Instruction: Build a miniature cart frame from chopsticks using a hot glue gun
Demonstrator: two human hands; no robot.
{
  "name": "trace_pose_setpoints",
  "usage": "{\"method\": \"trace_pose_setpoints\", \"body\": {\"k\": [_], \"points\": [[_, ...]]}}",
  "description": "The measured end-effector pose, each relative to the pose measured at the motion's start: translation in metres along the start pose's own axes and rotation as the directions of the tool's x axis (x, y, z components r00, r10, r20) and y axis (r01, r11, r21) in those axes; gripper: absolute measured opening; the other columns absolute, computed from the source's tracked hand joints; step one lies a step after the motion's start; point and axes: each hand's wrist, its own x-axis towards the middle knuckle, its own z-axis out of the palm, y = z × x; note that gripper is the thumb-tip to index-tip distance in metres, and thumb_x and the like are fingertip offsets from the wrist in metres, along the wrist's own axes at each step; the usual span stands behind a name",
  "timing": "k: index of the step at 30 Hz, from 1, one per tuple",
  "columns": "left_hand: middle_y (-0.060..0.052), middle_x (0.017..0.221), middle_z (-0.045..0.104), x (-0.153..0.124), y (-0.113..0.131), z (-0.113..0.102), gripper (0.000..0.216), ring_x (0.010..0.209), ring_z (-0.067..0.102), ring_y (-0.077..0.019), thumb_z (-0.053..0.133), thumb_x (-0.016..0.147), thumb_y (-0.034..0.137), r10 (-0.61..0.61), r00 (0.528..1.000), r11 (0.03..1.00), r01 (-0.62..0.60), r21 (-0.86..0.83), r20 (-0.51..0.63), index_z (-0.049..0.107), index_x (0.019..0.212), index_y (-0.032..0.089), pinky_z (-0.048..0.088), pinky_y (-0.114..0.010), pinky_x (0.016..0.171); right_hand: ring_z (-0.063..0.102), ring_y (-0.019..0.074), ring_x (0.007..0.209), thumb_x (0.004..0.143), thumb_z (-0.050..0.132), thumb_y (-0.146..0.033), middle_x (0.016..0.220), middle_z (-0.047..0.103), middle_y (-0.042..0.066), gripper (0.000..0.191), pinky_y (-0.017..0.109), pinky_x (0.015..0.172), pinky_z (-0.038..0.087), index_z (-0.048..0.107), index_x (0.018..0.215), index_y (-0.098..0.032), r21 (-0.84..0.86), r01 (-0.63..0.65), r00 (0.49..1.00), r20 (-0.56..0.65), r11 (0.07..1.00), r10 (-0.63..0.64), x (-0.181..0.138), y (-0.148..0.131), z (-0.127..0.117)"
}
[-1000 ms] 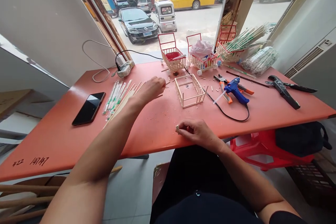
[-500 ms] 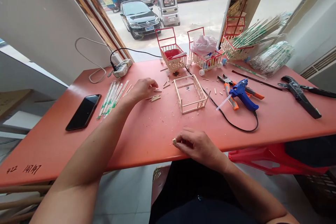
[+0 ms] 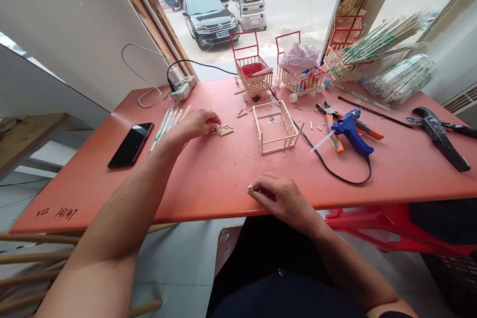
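My left hand [image 3: 199, 124] reaches over the red table, its fingers bent together at the left side of a small pile of short wooden stick pieces [image 3: 225, 130]. Whatever lies between those fingertips is hidden. Close to the table's front edge, my right hand [image 3: 281, 198] is closed, with a small bundle of short stick pieces [image 3: 250, 189] showing at the thumb and fingertips. Beyond it stands an open rectangular frame [image 3: 278, 146] of thin wooden sticks, touched by neither hand.
To the right lie a blue glue gun [image 3: 352, 131] with its cord, orange-handled pliers [image 3: 329, 126] and a black cutter [image 3: 439, 139]. Small red-handled stick carts [image 3: 257, 82] stand along the window. A phone [image 3: 131, 145] and wrapped sticks [image 3: 167, 123] are at left.
The view has shifted slightly. My left hand has drawn back a little leftward and toward me beside the pile. My right hand keeps its closed grip on the stick pieces.
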Motion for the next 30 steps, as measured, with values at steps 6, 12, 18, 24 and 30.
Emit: {"method": "trace_pose_setpoints", "body": {"k": [6,12,18,24,30], "points": [[-0.005,0.078,0.078,-0.023,0.002,0.015,0.008,0.08,0.071,-0.0264,0.073,0.073,0.028,-0.1,0.982,0.986,0.076,-0.15,-0.161,0.077,0.079,0.024,0.053,-0.037,0.08,0.05,0.0107,0.068,0.104,0.068,-0.02,0.077,0.059,-0.002,0.02,0.023,0.065,0.04,0.067,0.083,-0.02,0.009,0.001,1.0,-0.006,1.0,-0.001,0.001,0.003,0.0],[-0.004,0.063,0.067,-0.019,0.01,0.027,0.013,0.079,0.066,-0.0295,0.077,0.066,0.021,-0.173,0.967,0.973,0.14,-0.181,-0.186,0.066,0.059,0.025,0.051,-0.041,0.085,0.049,0.0115,0.068,0.104,0.068,-0.025,0.077,0.061,-0.002,0.025,0.025,0.067,0.04,0.064,0.08,-0.02,-0.01,-0.02,1.0,-0.017,1.0,0.02,0.003,0.001,-0.002],[-0.004,0.067,0.065,-0.055,0.017,0.023,0.018,0.079,0.065,-0.0271,0.077,0.072,0.026,-0.281,0.92,0.923,0.181,-0.339,-0.273,0.061,0.064,0.025,0.052,-0.041,0.084,0.05,0.0115,0.067,0.101,0.068,-0.031,0.075,0.065,-0.001,0.023,0.026,0.065,0.04,0.069,0.081,-0.02,0.048,-0.078,0.996,-0.036,0.996,0.079,0.008,0.002,-0.003],[-0.001,0.077,0.07,-0.113,0.081,0.063,0.049,0.07,0.063,-0.0139,0.103,0.056,0.046,-0.276,0.96,0.271,0.024,-0.962,-0.053,0.071,0.083,0.02,0.054,-0.029,0.071,0.064,0.0142,0.074,0.096,0.069,-0.039,0.083,0.077,0.003,0.024,0.027,0.068,0.044,0.077,0.087,-0.018,0.086,-0.145,0.984,-0.089,0.986,0.153,0.036,-0.001,-0.01],[0.001,0.07,0.068,-0.132,0.129,0.076,0.052,0.066,0.062,-0.012,0.108,0.059,0.048,-0.165,0.98,0.18,-0.083,-0.98,-0.113,0.069,0.077,0.019,0.053,-0.026,0.068,0.064,0.0142,0.076,0.094,0.07,-0.041,0.081,0.076,0.002,0.025,0.028,0.071,0.046,0.074,0.083,-0.018,0.056,-0.112,0.982,-0.148,0.992,0.119,0.051,-0.001,-0.012]]}}
